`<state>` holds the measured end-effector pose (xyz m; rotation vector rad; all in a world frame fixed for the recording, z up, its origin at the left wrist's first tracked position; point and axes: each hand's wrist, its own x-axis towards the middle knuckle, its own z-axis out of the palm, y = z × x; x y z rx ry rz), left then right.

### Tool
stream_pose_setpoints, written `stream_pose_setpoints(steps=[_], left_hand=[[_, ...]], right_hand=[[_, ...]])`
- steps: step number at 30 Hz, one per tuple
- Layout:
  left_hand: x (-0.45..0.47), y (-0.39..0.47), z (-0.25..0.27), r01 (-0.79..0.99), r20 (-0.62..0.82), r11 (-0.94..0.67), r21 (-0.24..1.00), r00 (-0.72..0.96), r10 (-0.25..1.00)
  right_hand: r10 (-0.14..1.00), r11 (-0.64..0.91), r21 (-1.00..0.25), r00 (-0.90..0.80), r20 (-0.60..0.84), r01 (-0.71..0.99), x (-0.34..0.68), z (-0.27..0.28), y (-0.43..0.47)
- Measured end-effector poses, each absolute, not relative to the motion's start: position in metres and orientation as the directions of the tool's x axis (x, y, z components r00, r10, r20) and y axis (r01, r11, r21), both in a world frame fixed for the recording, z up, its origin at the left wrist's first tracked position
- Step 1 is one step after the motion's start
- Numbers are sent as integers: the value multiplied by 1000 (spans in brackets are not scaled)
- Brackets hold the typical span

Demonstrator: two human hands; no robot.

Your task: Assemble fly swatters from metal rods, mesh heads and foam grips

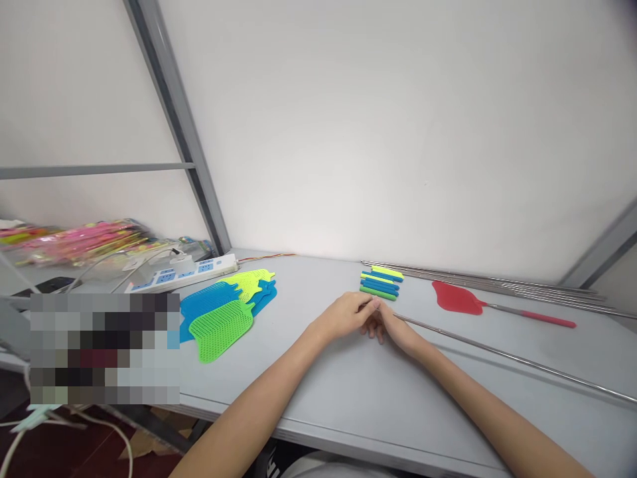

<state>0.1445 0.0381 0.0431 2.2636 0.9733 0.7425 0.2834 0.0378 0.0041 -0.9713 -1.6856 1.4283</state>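
Note:
My left hand (348, 315) and my right hand (393, 326) meet over the middle of the table, fingers curled and touching. A thin metal rod (502, 354) runs from my right hand toward the right edge; my right hand is closed around its near end. My left fingers pinch together where the rod's line ends, but what lies between them is hidden. Just behind my hands lie several short handle grips (379, 284) in blue, green and yellow. A red fly swatter (456, 298) with a red grip rests to the right.
Fly swatter heads in green (221, 333), blue (209, 300) and yellow lie left on the grey table (308, 382). Behind them is a power strip (186, 273). More metal rods (497, 282) lie along the wall. Bagged colourful items (94, 242) sit far left, near a blurred-out patch.

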Motion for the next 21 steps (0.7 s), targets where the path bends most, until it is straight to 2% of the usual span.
stream_pose_setpoints(steps=[9, 16, 18, 21], left_hand=[[143, 40, 45, 460, 347, -676, 576, 611, 711], [140, 46, 46, 503, 419, -708, 495, 576, 702], [138, 48, 47, 514, 431, -705, 488, 560, 707], [135, 53, 49, 530, 455, -693, 489, 523, 721]], right_hand=[[872, 56, -996, -489, 17, 65, 286, 3, 42], [863, -98, -995, -500, -73, -24, 290, 3, 46], [877, -163, -983, -468, -107, -81, 290, 7, 45], [935, -204, -955, -332, -125, -215, 292, 12, 46]])
